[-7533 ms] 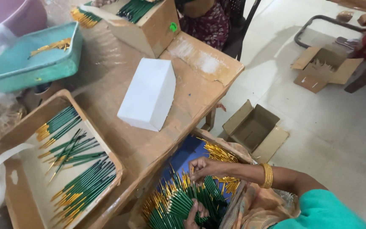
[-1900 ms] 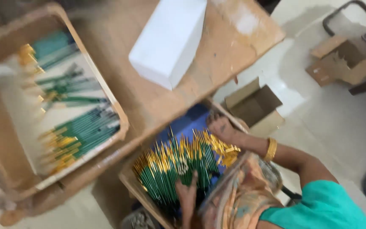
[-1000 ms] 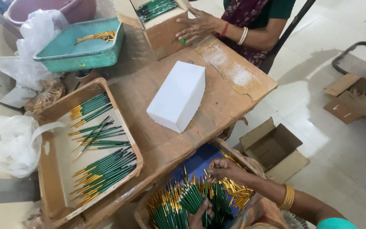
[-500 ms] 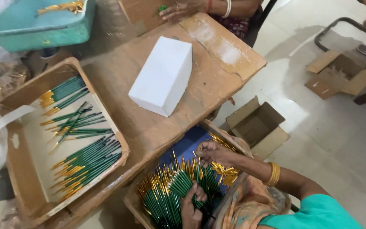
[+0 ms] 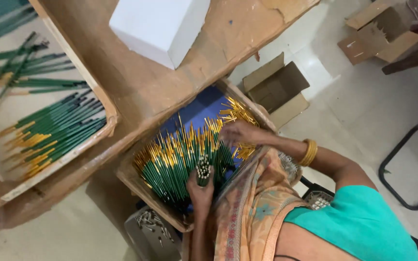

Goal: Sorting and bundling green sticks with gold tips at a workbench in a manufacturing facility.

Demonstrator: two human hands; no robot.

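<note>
We took the cardboard box of pencils (image 5: 170, 159) on the lap as our landmark. At its near edge our left hand (image 5: 200, 186) had its fingers (image 5: 195, 180) curled tight around a small bundle of green pencils (image 5: 203, 169), held upright so the ends faced the camera. At the box's far right corner our right hand (image 5: 240, 133), with a gold bangle (image 5: 309, 152) on its wrist, lay over the gold-tipped pencils; we could not tell whether its fingers were spread or pinching. Inside the box, green pencils fanned out over a blue lining (image 5: 204, 108). Just below the box sat a grey tray of small metal bits (image 5: 153, 229). Beyond the box stood the wooden counter (image 5: 170, 87). To the far left of the box, on the counter, a shallow tray (image 5: 100, 104) held more green pencils in rows. Straight beyond the box a white box (image 5: 158, 26) rested on the counter, and to the far right an open carton (image 5: 276, 89) lay on the floor.
</note>
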